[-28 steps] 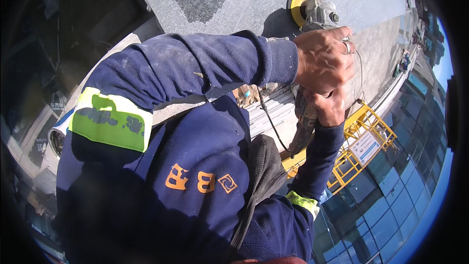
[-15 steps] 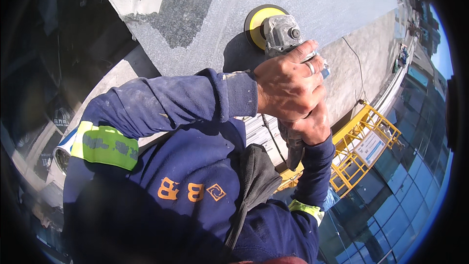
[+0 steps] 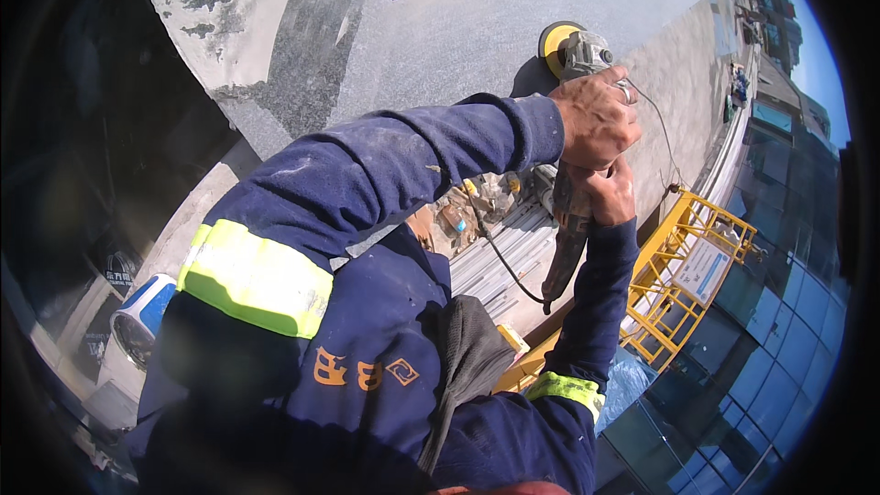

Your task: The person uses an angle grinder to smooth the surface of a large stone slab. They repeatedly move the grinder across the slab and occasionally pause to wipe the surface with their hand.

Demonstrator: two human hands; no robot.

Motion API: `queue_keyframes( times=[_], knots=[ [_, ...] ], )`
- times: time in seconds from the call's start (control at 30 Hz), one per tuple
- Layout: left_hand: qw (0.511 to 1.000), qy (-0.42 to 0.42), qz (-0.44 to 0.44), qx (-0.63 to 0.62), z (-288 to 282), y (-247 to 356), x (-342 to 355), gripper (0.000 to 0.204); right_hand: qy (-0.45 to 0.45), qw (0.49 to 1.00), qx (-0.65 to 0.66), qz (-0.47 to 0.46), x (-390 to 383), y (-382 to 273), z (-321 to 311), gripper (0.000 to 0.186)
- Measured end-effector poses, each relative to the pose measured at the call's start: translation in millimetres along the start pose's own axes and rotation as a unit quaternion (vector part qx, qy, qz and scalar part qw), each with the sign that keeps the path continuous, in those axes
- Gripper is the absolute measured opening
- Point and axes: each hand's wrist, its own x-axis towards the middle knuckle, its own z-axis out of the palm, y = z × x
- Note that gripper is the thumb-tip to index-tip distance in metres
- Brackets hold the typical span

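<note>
An angle grinder (image 3: 570,247) with a round yellow, dark-rimmed disc (image 3: 554,48) is held in both hands over a large grey slab (image 3: 440,37). My left hand (image 3: 600,119), a ring on one finger, is wrapped round the front of the tool just behind its dusty metal head. Below it my right hand (image 3: 610,192) grips the tool's body, fingers partly hidden behind it. The disc stands tilted at the slab, its shadow beside it; whether it touches cannot be made out. A dark cord (image 3: 509,266) runs from the grinder's rear end.
Pale patches and a dark streak (image 3: 316,37) mark the slab's left part. At the lower right is a yellow metal frame (image 3: 683,289) with a sign, before a glass facade (image 3: 779,348). Long pale strips (image 3: 500,261) and debris (image 3: 458,220) lie beneath my arms. A blue-white cylindrical object (image 3: 142,316) stands left.
Both hands have carried the grinder rightward across the slab, and my left arm reaches out farther. The view has shifted, uncovering strips and debris between my arms.
</note>
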Motion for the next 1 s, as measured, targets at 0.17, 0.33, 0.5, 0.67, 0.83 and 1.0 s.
queue_keyframes(
  times=[0.17,0.33,0.5,0.67,0.83,1.0],
  knots=[
    [0.997,0.061,-0.045,-0.031,-27,22,-42,0.017,-0.083,0.995,0.054,-0.023,-26,-4,22,0.069],
    [0.995,0.064,-0.076,-0.003,-35,19,-49,0.017,-0.113,0.99,0.05,-0.064,-15,-8,22,0.074],
    [0.998,0.054,-0.031,0.001,-17,-24,4,0.024,-0.035,0.994,0.046,-0.091,40,-7,-4,0.071],
    [0.975,0.112,-0.164,-0.095,-13,3,-10,0.032,0.04,0.991,0.116,-0.047,50,29,-50,0.085],
    [0.981,-0.097,-0.169,-0.001,-63,35,-90,0.04,0.08,0.971,0.226,-0.021,10,120,-85,0.076],
    [0.909,-0.199,-0.317,0.184,-172,40,-195,0.069,-0.039,0.858,0.512,-0.019,-45,225,-50,0.059]
  ],
)
